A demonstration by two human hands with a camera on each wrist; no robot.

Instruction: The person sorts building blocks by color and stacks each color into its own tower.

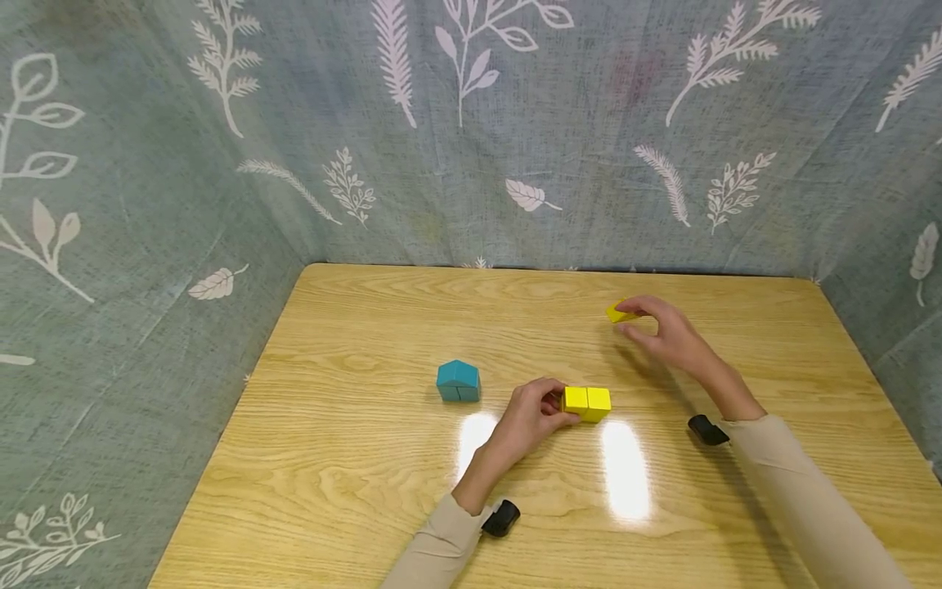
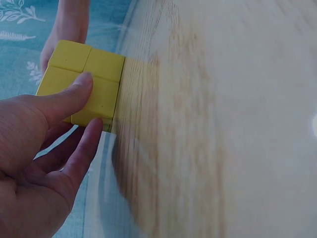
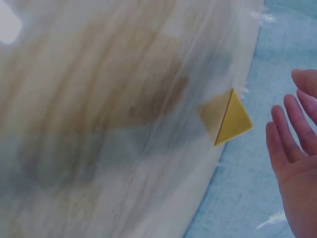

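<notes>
My left hand [image 1: 524, 419] pinches the left end of a small stack of yellow cubes [image 1: 588, 401] standing on the table. In the left wrist view its thumb lies across the front of the yellow cubes [image 2: 104, 91], with fingers at the near side. Farther back, my right hand [image 1: 673, 337] is over a yellow triangular block [image 1: 614, 313]. The right wrist view has that hand [image 3: 303, 173] with fingers spread, apart from the triangular block [image 3: 237, 121], which sits near the table's far edge.
Left of the yellow stack stands a teal group: a roof-shaped block [image 1: 458, 373] on top of two smaller teal blocks [image 1: 450, 394]. The wooden table [image 1: 331, 458] reflects bright light patches. Leaf-patterned cloth [image 1: 441, 188] closes off the back and both sides.
</notes>
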